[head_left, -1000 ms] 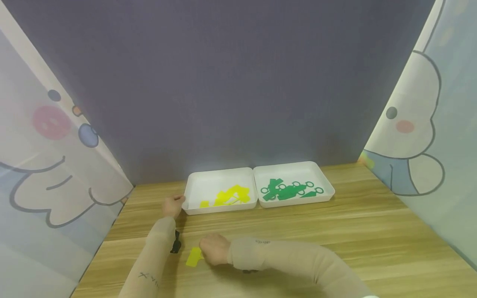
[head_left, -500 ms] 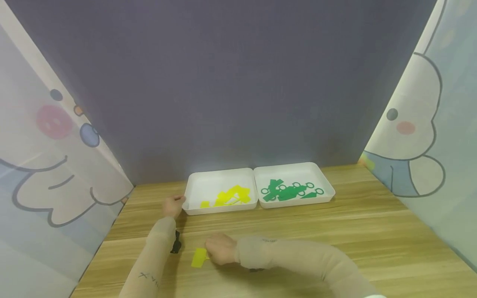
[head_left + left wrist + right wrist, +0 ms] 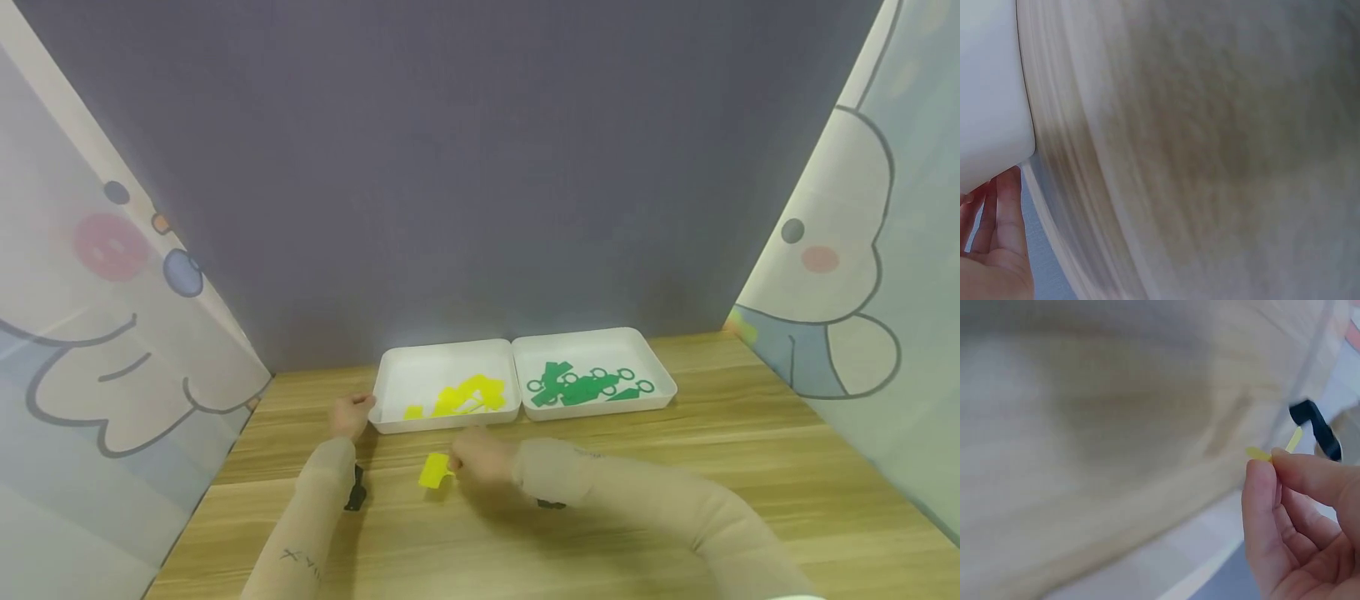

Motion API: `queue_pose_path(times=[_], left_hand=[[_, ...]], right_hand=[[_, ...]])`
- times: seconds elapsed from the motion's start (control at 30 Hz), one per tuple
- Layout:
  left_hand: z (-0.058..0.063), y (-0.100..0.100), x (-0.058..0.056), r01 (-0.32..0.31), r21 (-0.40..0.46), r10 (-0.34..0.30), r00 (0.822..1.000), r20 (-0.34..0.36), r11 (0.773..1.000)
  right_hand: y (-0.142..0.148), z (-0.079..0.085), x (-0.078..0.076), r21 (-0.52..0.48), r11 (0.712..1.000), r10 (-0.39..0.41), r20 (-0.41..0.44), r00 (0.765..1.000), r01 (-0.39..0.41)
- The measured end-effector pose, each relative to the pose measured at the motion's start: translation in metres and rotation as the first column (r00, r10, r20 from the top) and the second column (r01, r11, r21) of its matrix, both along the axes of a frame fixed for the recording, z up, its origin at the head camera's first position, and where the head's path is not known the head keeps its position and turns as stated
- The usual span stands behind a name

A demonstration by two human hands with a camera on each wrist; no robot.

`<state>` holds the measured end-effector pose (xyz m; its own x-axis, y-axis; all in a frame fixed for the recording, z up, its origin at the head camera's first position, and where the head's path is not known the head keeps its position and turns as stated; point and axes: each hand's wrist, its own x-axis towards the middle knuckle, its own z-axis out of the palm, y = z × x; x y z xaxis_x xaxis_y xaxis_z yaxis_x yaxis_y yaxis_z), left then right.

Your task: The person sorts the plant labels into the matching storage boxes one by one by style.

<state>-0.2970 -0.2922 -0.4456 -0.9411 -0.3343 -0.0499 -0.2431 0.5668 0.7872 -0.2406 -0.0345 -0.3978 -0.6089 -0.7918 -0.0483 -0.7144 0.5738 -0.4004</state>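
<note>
My right hand point(image 3: 482, 454) pinches a yellow tag point(image 3: 433, 471) by its narrow end between thumb and forefinger, slightly above the table and in front of the left tray. In the right wrist view the yellow tag point(image 3: 1260, 454) appears edge-on at the fingertips. My left hand point(image 3: 351, 415) rests against the left side of the left white tray point(image 3: 420, 365). In the left wrist view its fingers point(image 3: 1009, 212) are fairly straight, with their tips touching the outer wall of the tray point(image 3: 997, 125). Several yellow tags point(image 3: 471, 395) lie in that tray.
A second white tray point(image 3: 585, 343) adjoins the left one, with several green tags point(image 3: 588, 388) with rings in it. Both stand on a wooden table point(image 3: 675, 467) before a dark grey panel point(image 3: 480, 183). Printed cartoon curtains point(image 3: 832, 250) flank the sides.
My right hand has moved right and forward toward the trays, carrying the yellow tag up off the table. My left hand has stayed at the tray's side.
</note>
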Motion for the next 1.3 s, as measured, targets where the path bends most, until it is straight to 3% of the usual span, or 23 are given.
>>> queue_pose_path(times=[0.17, 0.3, 0.53, 0.87, 1.3], left_hand=[[0.0, -0.001, -0.001, 0.008, 0.012, -0.008, 1.0, 0.012, 1.0], [0.0, 0.0, -0.001, 0.0, 0.002, 0.0, 1.0, 0.001, 1.0], [-0.002, 0.001, -0.002, -0.019, -0.014, 0.019, 1.0, -0.002, 1.0], [0.001, 0.0, 0.002, -0.018, -0.005, 0.018, 1.0, 0.022, 1.0], [0.002, 0.001, 0.001, -0.01, -0.008, 0.01, 0.999, 0.036, 1.0]], right_hand=[[0.006, 0.022, -0.02, -0.029, 0.998, -0.052, -0.044, 0.998, 0.051], [0.01, 0.038, -0.035, -0.031, 0.99, -0.142, -0.06, 0.988, 0.14], [0.013, 0.048, -0.062, -0.069, 0.983, -0.175, -0.064, 0.982, 0.171], [0.004, 0.049, -0.096, -0.088, 0.976, -0.203, -0.026, 0.979, 0.2], [-0.014, 0.036, -0.114, -0.082, 0.967, -0.243, -0.03, 0.969, 0.24]])
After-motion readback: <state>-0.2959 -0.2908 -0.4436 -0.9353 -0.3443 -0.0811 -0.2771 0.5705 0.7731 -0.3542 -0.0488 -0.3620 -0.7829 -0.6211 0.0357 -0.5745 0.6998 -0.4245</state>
